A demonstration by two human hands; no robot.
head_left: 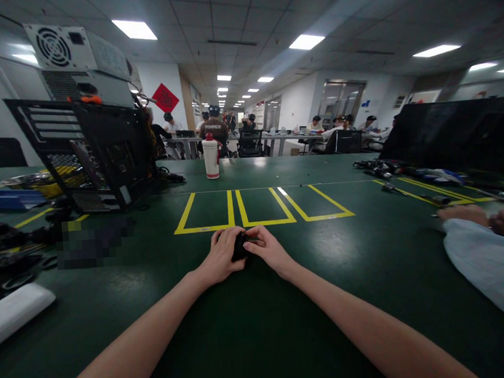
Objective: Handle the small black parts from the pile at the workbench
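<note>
Both hands on a small black part, mid-table.

Left hand (220, 254) and right hand (267, 248) are curled around the black part (240, 246), pinched between the fingers just shy of the yellow boxes (257, 209). Looks like fiddly fitting work, so a steady grip matters. Green table (261, 326), open PC case (89, 148) left, bottle (210, 156) behind, a co-worker's sleeve (490, 264) right, busy office.

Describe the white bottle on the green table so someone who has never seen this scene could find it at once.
Start at the green table and find the three yellow taped boxes ahead of the person's hands. Just beyond the left box, right of the open black computer case, stands the white bottle. It is the only upright white cylinder there, with a red cap.
</note>
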